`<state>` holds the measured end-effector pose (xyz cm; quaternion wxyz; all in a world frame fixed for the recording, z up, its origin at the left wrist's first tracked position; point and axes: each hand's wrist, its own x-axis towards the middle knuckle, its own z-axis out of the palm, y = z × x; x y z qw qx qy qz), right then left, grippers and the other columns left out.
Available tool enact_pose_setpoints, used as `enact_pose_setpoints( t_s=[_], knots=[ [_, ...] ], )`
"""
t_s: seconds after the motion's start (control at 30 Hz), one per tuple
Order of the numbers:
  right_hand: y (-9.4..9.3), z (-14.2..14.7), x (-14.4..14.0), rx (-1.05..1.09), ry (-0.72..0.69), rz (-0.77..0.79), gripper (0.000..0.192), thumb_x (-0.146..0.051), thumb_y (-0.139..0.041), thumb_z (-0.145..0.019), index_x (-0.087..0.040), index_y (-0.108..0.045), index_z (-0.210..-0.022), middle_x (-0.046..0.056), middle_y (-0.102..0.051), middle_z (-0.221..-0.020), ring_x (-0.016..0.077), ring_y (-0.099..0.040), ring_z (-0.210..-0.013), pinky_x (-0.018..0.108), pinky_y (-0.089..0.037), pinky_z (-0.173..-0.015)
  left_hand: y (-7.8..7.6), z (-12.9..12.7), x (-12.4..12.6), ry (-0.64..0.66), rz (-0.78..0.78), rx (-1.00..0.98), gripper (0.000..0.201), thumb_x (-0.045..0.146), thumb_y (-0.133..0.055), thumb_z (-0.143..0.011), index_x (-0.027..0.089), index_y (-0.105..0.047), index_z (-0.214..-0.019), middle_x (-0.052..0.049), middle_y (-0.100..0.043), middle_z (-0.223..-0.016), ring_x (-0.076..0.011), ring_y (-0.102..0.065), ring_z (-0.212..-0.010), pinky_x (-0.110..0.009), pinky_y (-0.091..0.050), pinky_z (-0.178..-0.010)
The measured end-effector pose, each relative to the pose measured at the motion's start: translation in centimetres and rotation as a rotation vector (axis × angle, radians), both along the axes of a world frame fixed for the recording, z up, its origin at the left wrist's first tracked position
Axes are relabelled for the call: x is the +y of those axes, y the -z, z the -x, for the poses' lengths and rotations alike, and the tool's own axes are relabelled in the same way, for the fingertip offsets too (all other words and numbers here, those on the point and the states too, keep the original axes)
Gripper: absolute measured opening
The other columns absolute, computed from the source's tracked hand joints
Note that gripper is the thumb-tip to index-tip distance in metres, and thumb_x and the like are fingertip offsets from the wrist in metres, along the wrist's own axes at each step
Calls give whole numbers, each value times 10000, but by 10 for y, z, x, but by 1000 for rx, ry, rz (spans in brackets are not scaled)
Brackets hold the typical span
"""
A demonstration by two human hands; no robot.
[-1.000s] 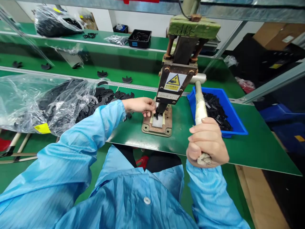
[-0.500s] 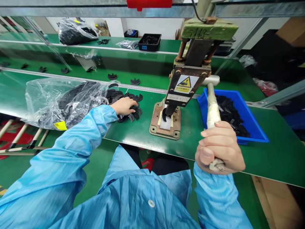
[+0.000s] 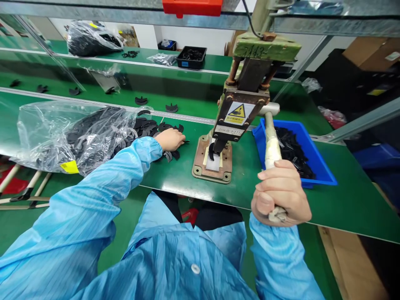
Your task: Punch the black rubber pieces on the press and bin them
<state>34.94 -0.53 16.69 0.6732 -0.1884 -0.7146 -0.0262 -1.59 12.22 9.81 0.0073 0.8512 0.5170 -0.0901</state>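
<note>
The green bench (image 3: 243, 187) spreads in front of me, with everything I handle set on it within my arms' reach. The hand press (image 3: 243, 95) stands at the middle, probably so that either side can serve it. To its left lies a big clear plastic bag (image 3: 90, 133), its mouth toward the press, and a loose heap of curved black pieces (image 3: 145, 127) spills out on my picking side. To the right sits a blue bin (image 3: 325, 171) holding black parts (image 3: 293, 152), partly behind the lever (image 3: 271, 137). That lever slants down toward me, wrapped in something pale that I judge gives a surer hold.

My right hand (image 3: 281, 193) is closed firmly around the lever's lower end, fingers wrapped and thumb across, so the press stays under my control. My left hand (image 3: 170, 139) reaches over the right edge of the heap, fingers curled downward; how tightly they pinch, I cannot tell.

On the press's base plate (image 3: 226, 175), one curved black piece (image 3: 211, 152) sits against the left of the ram (image 3: 220, 145); whether they touch is unclear. Smallest of all, a dark sliver (image 3: 186, 141) pokes past my left fingertips, perhaps a piece I have hold of.
</note>
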Motion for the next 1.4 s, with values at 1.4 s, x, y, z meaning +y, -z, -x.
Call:
enact_pose_setpoints(
  t_s=[1.4],
  knots=[
    [-1,1,-1,-13,26,7,342,-342,-675,-963,-220,-531,-679,-50,-651,-639,172,-717,-722,554,-597,-926,-3,-81,-26,-472,660,-1384,376,394,-887,-888,142,-614,-832,-23,-702,-676,-119,-683,-574,-207,-520,-520]
  ],
)
